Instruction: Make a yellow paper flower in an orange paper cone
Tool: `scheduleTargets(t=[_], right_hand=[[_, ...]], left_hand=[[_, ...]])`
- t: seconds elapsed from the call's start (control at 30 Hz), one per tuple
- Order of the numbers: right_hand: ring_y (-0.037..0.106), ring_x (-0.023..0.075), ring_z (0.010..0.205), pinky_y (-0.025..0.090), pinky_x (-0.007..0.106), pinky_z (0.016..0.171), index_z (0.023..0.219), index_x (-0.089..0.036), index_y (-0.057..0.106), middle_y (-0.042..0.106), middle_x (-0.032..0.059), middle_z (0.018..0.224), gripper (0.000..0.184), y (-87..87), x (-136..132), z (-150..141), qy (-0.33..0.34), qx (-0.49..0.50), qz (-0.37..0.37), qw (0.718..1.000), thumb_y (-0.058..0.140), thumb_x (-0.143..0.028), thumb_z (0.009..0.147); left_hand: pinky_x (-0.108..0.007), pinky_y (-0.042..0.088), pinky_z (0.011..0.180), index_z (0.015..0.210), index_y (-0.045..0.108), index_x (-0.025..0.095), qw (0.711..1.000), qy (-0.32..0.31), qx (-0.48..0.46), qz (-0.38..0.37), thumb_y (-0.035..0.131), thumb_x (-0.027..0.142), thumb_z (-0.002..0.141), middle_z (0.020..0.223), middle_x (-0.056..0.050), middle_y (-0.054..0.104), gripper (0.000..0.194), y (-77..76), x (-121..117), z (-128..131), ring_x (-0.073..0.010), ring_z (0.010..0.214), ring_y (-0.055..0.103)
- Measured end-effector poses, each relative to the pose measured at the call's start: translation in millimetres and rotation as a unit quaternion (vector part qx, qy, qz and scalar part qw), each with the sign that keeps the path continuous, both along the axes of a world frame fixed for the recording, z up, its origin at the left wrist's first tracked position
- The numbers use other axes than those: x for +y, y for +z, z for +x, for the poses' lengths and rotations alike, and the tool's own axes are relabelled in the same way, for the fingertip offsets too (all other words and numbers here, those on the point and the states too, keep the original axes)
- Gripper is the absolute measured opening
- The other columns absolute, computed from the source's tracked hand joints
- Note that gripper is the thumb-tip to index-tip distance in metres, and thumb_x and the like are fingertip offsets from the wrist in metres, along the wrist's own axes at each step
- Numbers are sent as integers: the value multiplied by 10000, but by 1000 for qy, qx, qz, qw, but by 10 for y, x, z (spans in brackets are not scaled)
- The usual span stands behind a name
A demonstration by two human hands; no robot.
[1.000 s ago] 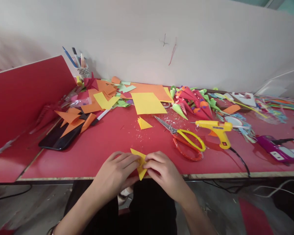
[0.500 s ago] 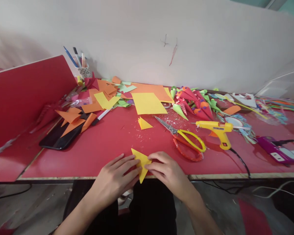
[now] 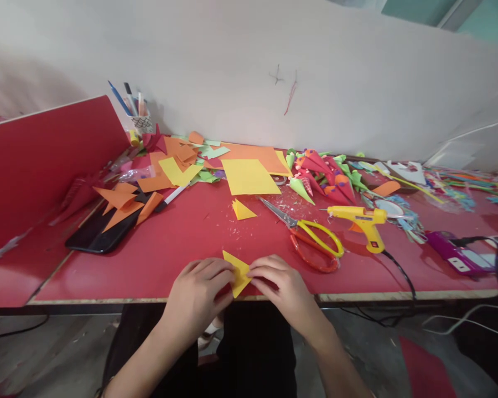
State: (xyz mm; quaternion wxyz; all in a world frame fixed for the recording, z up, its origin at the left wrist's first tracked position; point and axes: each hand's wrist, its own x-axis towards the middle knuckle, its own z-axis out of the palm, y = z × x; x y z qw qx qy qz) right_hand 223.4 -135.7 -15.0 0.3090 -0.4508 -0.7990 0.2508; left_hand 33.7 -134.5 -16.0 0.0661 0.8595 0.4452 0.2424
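Note:
A folded piece of yellow paper (image 3: 239, 275), roughly triangular, lies at the front of the red table between both hands. My left hand (image 3: 203, 287) grips its left side, with the fingertips on the paper and the thumb curled near its lower edge. On the opposite side, my right hand (image 3: 276, 284) pinches the paper's right corner. Beyond the hands rests a small folded yellow triangle (image 3: 244, 210), and behind that a flat yellow sheet (image 3: 251, 178). Scissors (image 3: 311, 235) with one yellow and one red handle lie right of the triangle.
A yellow glue gun (image 3: 359, 218) with a black cord lies to the right, near a purple power adapter (image 3: 456, 254). Orange paper pieces cover a black phone (image 3: 95, 235) at left. Paper cones (image 3: 323, 171) pile up by the wall. The table's edge (image 3: 120, 302) runs below my hands.
The yellow paper has shifted slightly, its lower tip now higher. My left fingers have curled in from lying flatter on it. The view has turned slightly right.

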Motion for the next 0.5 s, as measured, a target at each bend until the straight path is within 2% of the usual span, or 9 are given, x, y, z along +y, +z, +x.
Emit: scheduleTargets(t=[0.33, 0.5], right_hand=[[550, 113, 795, 442, 222, 727, 819, -198, 604, 583, 7, 827, 121, 22, 69, -19, -9, -1, -33, 999, 506, -126, 810], [539, 125, 776, 435, 241, 709, 787, -191, 592, 551, 13, 805, 92, 37, 88, -20, -19, -8, -44, 999, 510, -161, 816]], left_hand=[[-307, 413, 663, 786, 603, 211, 999, 43, -3, -8, 529, 191, 776, 840, 13, 650, 77, -18, -6, 82, -173, 783, 585], [-342, 394, 717, 752, 586, 196, 996, 77, -33, -4, 535, 226, 788, 820, 17, 655, 69, -36, -25, 87, -173, 766, 587]])
